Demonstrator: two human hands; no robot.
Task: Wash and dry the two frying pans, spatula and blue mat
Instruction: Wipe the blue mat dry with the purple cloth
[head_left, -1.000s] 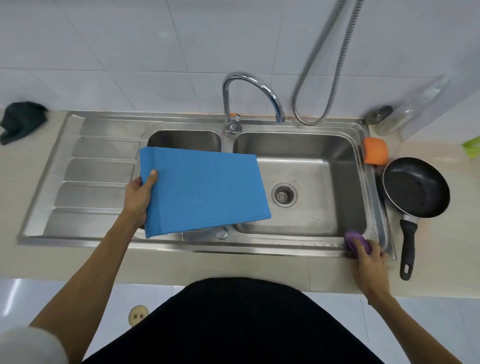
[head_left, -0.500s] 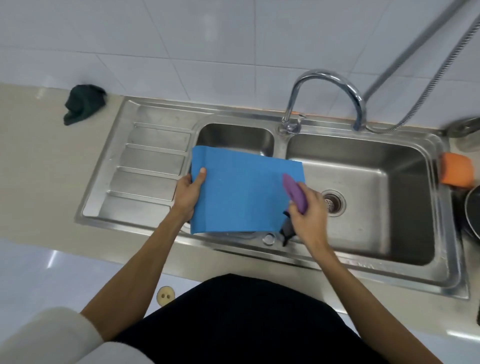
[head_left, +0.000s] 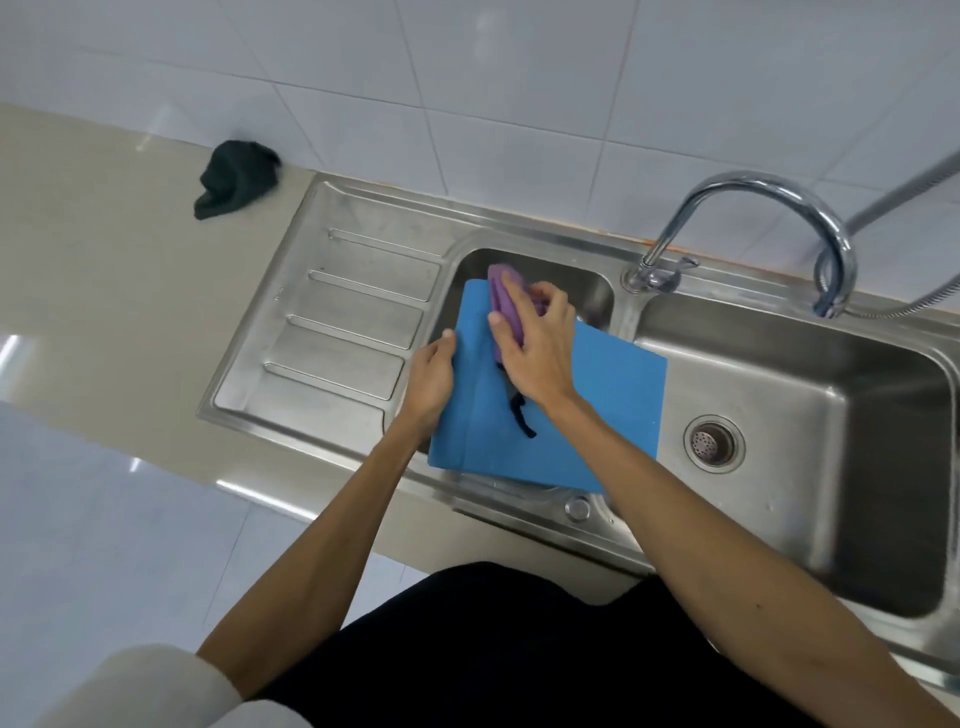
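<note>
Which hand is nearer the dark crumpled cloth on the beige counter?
Left. The left hand grips the blue mat, right of the dark crumpled cloth; the right hand holds a purple rag on the mat, farther right.

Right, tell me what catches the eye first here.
The blue mat, propped across the small left basin of the sink, dominates. The right hand grips a purple scrubber against its far end while the left hand holds its left edge. A dark green cloth lies on the counter, far left.
</note>
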